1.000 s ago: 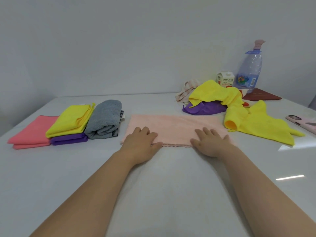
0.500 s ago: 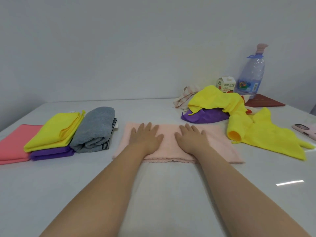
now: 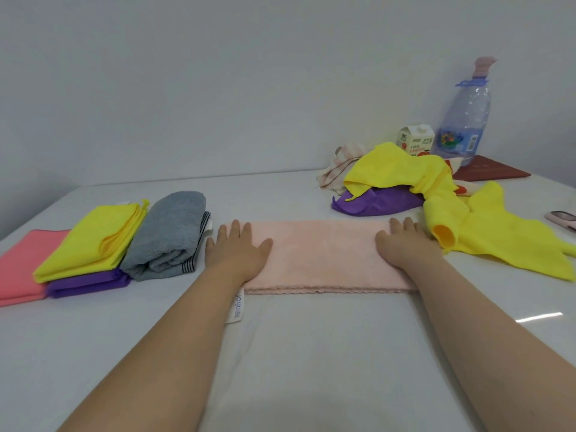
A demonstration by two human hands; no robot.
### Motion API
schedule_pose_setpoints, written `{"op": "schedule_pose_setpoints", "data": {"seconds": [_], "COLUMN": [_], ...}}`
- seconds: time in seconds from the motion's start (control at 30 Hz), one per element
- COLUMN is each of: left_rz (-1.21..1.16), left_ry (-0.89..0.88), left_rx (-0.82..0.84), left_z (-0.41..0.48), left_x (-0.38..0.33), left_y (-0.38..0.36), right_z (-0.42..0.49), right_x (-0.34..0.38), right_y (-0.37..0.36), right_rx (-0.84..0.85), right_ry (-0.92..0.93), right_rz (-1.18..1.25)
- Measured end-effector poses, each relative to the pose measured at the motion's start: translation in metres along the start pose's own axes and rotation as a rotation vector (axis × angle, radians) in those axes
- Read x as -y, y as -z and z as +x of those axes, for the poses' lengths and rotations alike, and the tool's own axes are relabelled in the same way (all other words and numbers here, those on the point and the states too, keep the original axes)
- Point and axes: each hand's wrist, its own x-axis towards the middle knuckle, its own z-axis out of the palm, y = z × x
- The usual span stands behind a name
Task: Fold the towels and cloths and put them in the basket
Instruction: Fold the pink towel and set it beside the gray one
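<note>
**Pale pink towel** [image 3: 321,254]: folded into a long flat band and lying crosswise at mid-table [image 3: 311,363]. Plush nap, scalloped trim along the near edge, and a white label [image 3: 237,308] sticking out at the near left corner.

**Left hand** [image 3: 238,251]: palm down on the towel's left end, fingers straight and slightly spread, holding nothing.

**Right hand** [image 3: 405,244]: palm down on the towel's right end, fingers straight and close together, holding nothing.

**Folded items, left of the towel:**
- Rolled grey towel [image 3: 171,235] with dark striped ends, just beside the left hand.
- Folded yellow cloth [image 3: 93,238], lying on a folded purple cloth [image 3: 87,283].
- Coral cloth [image 3: 18,266], at the frame edge.

**Unfolded items, right of the towel:**
- Loose yellow cloth [image 3: 498,241], touching the towel's right end.
- Crumpled purple cloth [image 3: 380,202], under another yellow cloth [image 3: 396,169].
- Striped cloth [image 3: 339,165], behind these.

**Far right corner:** small carton [image 3: 416,140], clear plastic bottle [image 3: 464,120], dark red booklet [image 3: 489,173] and phone [image 3: 564,218].
</note>
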Motion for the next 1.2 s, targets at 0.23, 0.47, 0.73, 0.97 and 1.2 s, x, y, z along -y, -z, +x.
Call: {"op": "schedule_pose_setpoints", "data": {"seconds": [0.23,0.47,0.73,0.97,1.2], "left_rz": [0.127,0.132,0.119,-0.010,0.083], "left_ry": [-0.378,-0.369,-0.384,-0.344,-0.285], "left_rx": [-0.380,0.078,0.082,-0.184,0.018], "left_z": [-0.018,-0.017,-0.014,-0.015,-0.011], "left_x": [-0.027,-0.029,-0.022,-0.021,-0.020], "left_y": [0.010,-0.002,0.001,0.011,-0.001], "right_z": [0.001,-0.001,-0.005,-0.019,-0.049], "right_x": [0.004,0.010,0.018,0.035,0.084], "right_y": [0.002,0.007,0.007,0.011,-0.012], "right_rx": [-0.093,-0.024,0.017,-0.056,0.064], "right_ry": [0.061,0.211,0.321,0.346,0.471], "right_rz": [0.011,-0.112,-0.112,-0.182,-0.063]}}
